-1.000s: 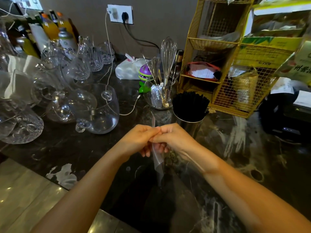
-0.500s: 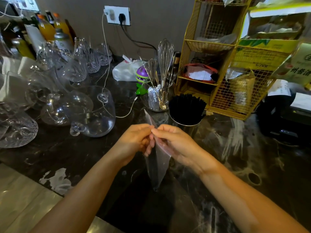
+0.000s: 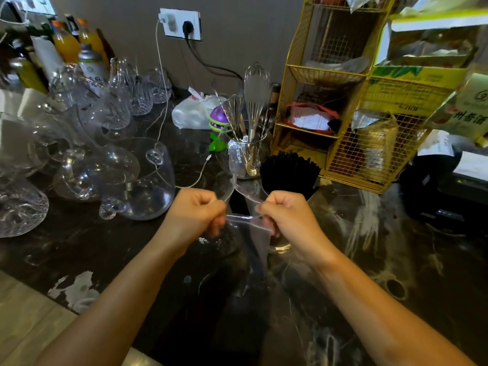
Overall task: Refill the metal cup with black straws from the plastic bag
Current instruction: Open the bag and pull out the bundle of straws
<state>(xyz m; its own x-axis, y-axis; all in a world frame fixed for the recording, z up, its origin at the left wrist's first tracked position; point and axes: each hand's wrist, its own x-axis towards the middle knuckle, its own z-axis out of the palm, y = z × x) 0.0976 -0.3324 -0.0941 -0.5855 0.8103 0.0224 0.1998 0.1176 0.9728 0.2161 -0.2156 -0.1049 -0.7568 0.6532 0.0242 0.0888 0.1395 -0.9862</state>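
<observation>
Your left hand point(image 3: 196, 212) and right hand point(image 3: 287, 215) fisted side by side, each pinching the plastic bag point(image 3: 253, 233) stretched between them, metal cup point(image 3: 289, 178) of black straws point(image 3: 289, 167) just behind your right hand

The shiny metal cup point(image 3: 282, 248) shows only as a sliver of rim and base; the closed right hand point(image 3: 289, 220) and the clear, crumpled plastic bag point(image 3: 253, 228) cover most of its wall. The bag is so transparent that its edges blur into the dark marbled counter point(image 3: 369, 260), and whether it holds anything cannot be told. The fanned bundle of black straws point(image 3: 289, 169) loses its lower ends behind that hand. The fingertips of the clenched left hand point(image 3: 196, 215) are curled out of sight. The yellow wire rack point(image 3: 343, 128) is cut off at the top edge.
</observation>
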